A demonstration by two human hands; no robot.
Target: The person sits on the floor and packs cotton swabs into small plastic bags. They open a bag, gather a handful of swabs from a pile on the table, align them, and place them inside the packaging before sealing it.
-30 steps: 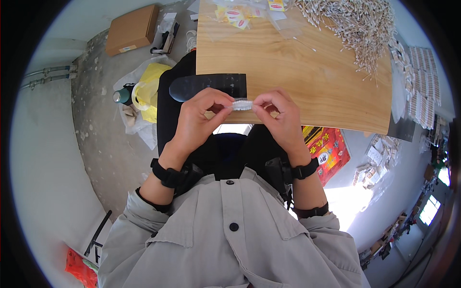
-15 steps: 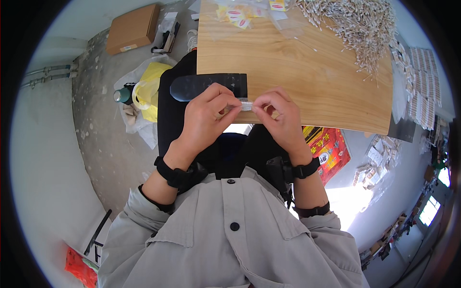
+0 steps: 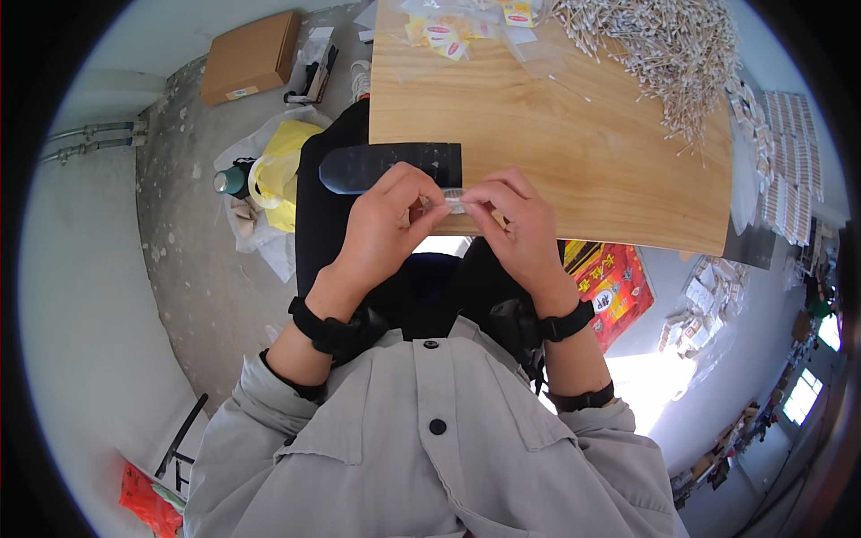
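Note:
Near the table's front edge, a small clear plastic packet [image 3: 454,200] with something whitish in it is stretched between my two hands. My left hand [image 3: 384,220] pinches its left end between thumb and fingertips. The right end is pinched by my right hand [image 3: 520,229], its other fingers curled. What lies inside is too small to make out. Just beyond my left hand, a dark flat board [image 3: 390,163] with a rounded left end overlaps the table's edge. A large heap of cotton swabs [image 3: 668,54] covers the table's far right corner.
On the wooden table [image 3: 574,134], clear bags with small yellow and white cards [image 3: 439,34] lie at the far side. Packed swab bundles [image 3: 789,161] stand to the right. A yellow bag [image 3: 280,170], a bottle [image 3: 229,181] and a cardboard box [image 3: 251,58] sit on the left floor.
My right hand has shifted slightly left, closer to my left hand. Both hands still pinch the packet, and more of its clear plastic shows between them.

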